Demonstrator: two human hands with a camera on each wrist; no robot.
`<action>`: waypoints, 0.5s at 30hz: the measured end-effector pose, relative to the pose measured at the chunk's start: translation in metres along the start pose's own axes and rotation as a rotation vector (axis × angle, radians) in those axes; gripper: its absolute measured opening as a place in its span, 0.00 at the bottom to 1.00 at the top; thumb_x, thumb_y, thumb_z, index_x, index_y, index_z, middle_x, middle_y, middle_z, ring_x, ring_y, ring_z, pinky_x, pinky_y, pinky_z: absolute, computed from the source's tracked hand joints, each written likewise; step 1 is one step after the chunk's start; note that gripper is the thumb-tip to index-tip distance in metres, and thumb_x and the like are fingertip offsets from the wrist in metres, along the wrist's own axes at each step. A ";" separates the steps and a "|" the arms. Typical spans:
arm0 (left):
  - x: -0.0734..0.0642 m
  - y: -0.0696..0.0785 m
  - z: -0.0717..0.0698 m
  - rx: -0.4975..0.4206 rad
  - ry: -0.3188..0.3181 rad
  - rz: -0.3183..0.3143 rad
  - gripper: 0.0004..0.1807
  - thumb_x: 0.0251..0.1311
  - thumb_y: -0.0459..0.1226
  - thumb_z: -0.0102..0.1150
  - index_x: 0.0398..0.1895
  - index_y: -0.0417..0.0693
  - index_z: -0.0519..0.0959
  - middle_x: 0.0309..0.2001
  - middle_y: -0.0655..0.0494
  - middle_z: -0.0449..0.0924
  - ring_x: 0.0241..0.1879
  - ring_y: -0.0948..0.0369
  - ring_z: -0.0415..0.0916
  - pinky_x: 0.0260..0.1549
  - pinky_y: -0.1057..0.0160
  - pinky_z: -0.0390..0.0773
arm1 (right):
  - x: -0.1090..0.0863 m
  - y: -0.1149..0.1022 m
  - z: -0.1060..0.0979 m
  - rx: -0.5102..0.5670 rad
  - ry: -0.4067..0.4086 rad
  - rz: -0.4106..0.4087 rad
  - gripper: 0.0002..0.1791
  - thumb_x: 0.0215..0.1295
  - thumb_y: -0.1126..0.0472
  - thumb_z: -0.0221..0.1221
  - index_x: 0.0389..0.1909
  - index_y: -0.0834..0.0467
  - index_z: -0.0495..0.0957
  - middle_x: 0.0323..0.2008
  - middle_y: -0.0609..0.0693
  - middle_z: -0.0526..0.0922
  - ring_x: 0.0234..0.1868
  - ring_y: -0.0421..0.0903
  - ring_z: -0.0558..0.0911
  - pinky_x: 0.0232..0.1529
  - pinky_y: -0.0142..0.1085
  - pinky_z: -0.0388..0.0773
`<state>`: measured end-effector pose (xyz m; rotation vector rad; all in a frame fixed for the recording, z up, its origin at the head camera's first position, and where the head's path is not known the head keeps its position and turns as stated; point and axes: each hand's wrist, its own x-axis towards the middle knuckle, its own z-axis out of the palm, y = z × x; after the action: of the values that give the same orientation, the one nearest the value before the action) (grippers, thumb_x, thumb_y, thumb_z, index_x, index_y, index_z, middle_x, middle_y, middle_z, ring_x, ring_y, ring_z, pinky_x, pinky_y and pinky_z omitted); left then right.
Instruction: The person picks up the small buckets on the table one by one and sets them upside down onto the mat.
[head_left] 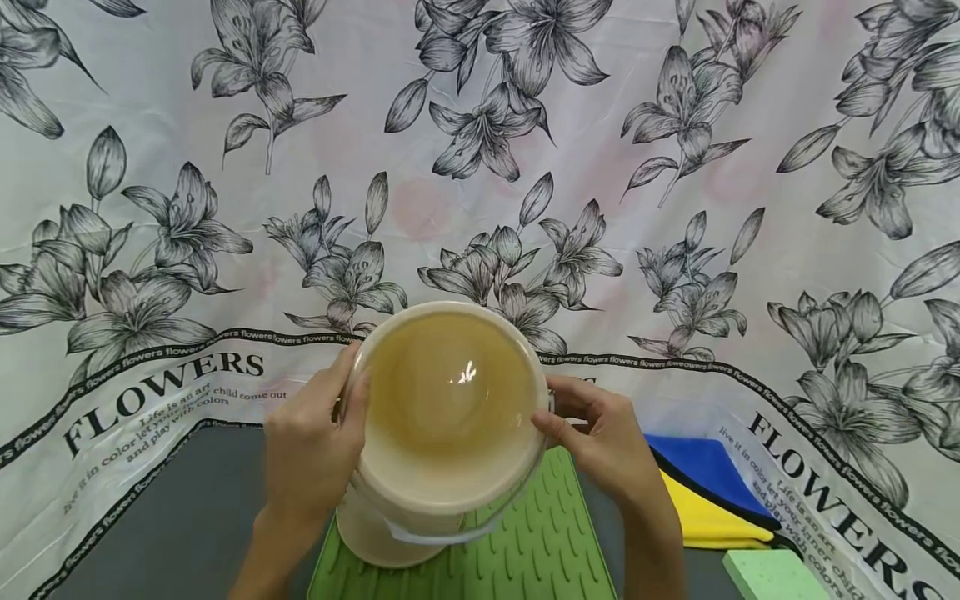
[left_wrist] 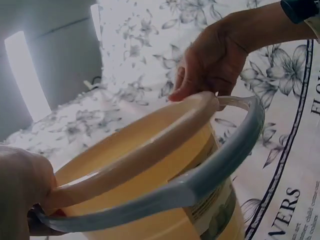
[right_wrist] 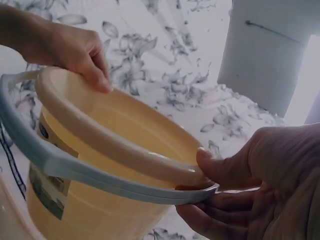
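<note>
White fabric printed with grey lilies and "FLOWERS" lettering [head_left: 337, 142] hangs across the background, with a dark grey tabletop [head_left: 202, 500] below it at far left. Next to that comes our left hand [head_left: 313, 442], pinching the left side of a bucket's rim, thumb on the near side and fingers wrapped behind. Beneath, partly hidden, we see a pale round piece [head_left: 397, 552] lying on a ribbed green mat [head_left: 551, 521]. The cream-yellow bucket [head_left: 450, 471] itself is at the centre, between our two hands, tilted so that its mouth faces the head camera. Its grey handle [left_wrist: 185, 192] hangs outside, below the rim, and a printed label [left_wrist: 217, 210] shows on the outer wall. Our right hand [head_left: 603, 433] pinches the right side, its thumb on the rim and its other fingers under the handle's end. Farther right we have a blue-and-yellow cloth [head_left: 708, 471], then a light green block [head_left: 772, 575] at the lower edge.
</note>
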<state>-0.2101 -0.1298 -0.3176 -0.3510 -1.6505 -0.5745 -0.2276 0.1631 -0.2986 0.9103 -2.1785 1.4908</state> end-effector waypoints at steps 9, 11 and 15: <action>-0.004 0.002 0.038 -0.154 0.020 -0.014 0.18 0.65 0.31 0.68 0.58 0.38 0.85 0.28 0.48 0.85 0.21 0.62 0.78 0.18 0.74 0.75 | -0.002 0.012 -0.005 -0.111 0.196 0.140 0.21 0.63 0.73 0.69 0.58 0.65 0.83 0.43 0.64 0.90 0.39 0.33 0.87 0.40 0.29 0.88; -0.006 0.003 0.042 -0.234 -0.007 -0.050 0.19 0.63 0.29 0.70 0.57 0.38 0.85 0.33 0.47 0.88 0.27 0.58 0.86 0.23 0.76 0.81 | -0.003 0.010 -0.007 -0.146 0.247 0.171 0.21 0.63 0.73 0.69 0.57 0.63 0.84 0.43 0.63 0.90 0.39 0.32 0.86 0.40 0.27 0.87; -0.010 0.009 0.045 -0.375 -0.108 -0.122 0.21 0.59 0.30 0.74 0.57 0.40 0.85 0.42 0.46 0.91 0.39 0.52 0.91 0.33 0.74 0.87 | -0.007 0.006 -0.017 -0.222 0.311 0.194 0.20 0.62 0.73 0.69 0.55 0.63 0.85 0.40 0.62 0.89 0.37 0.32 0.84 0.38 0.26 0.86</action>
<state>-0.2409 -0.0969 -0.3300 -0.5647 -1.6725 -0.9759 -0.2282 0.1825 -0.3005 0.3756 -2.1870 1.3326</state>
